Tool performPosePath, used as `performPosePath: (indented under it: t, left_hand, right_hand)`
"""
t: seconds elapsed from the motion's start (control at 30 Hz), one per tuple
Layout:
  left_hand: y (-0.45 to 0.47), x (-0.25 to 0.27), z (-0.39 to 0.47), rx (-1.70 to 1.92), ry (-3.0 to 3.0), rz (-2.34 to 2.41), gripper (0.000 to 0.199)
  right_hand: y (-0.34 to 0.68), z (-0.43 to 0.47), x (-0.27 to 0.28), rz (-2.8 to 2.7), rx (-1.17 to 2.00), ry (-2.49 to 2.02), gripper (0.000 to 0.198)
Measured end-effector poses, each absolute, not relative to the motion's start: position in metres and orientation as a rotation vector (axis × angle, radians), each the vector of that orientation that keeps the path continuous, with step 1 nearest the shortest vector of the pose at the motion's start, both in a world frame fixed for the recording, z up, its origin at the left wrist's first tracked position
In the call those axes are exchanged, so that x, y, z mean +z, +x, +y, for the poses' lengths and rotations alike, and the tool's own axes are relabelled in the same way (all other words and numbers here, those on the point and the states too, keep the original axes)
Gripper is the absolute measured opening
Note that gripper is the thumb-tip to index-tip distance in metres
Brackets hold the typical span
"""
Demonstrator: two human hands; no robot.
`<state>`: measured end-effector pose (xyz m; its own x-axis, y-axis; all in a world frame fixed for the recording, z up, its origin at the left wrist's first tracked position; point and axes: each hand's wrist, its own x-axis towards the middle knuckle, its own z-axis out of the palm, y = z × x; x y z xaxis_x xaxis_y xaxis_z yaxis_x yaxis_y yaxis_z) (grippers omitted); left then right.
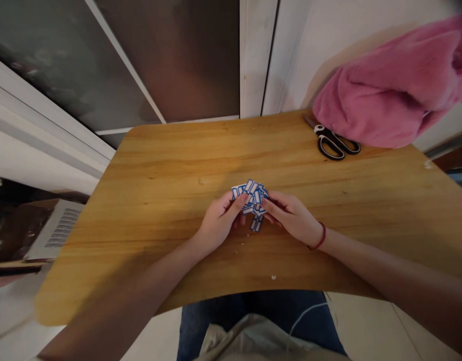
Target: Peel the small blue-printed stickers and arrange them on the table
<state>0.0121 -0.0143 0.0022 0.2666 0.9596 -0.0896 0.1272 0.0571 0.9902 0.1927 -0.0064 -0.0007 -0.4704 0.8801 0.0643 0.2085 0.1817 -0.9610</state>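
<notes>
A loose pile of small white labels with blue borders (252, 196) is gathered between my two hands above the middle of the table. My left hand (220, 216) grips the pile from the left, its thumb pressed on top and the other fingers partly hidden beneath. From the right, my right hand (291, 213) pinches the same labels, thumb on top; a red cord circles that wrist. One blue-bordered piece (257, 223) sticks out below the pile, toward me. The labels overlap at many angles, so I cannot make out any print on them.
Black-handled scissors (336, 143) lie at the back right of the wooden table (178, 165), beside a pink plush cloth (385, 90). Small white scraps (273, 277) dot the near side. A cardboard box (46, 230) stands left of the table. Behind rises a framed glass door (185, 55).
</notes>
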Motion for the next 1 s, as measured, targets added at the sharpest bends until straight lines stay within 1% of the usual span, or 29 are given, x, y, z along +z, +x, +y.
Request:
performPosePath:
  t: [0.2,0.33,0.5,0.77,1.0]
  left_hand:
    - [0.0147,0.0033,-0.016,0.982,1.319,1.045,0.023]
    - [0.0158,0.0053,-0.0165,1.049,1.295,1.016,0.024]
    - [0.0146,0.006,-0.0162,1.032,1.323,1.045,0.019]
    - [0.0118,0.0066,-0.0164,1.007,1.414,1.17,0.025]
    - [0.0123,0.007,-0.0123,1.015,1.305,1.18,0.031]
  right_hand:
    - [0.1929,-0.0054,-0.001,-1.786,1.338,-1.007,0.03]
    - [0.1929,-0.0053,-0.0011,-1.777,1.351,-1.012,0.031]
    - [0.1923,-0.0053,-0.0012,-1.767,1.356,-1.027,0.033]
    - [0.1933,-0.0052,-0.0034,-1.739,1.336,-1.098,0.036]
    - [0.1922,-0.0052,-0.0008,-1.765,1.333,-1.11,0.037]
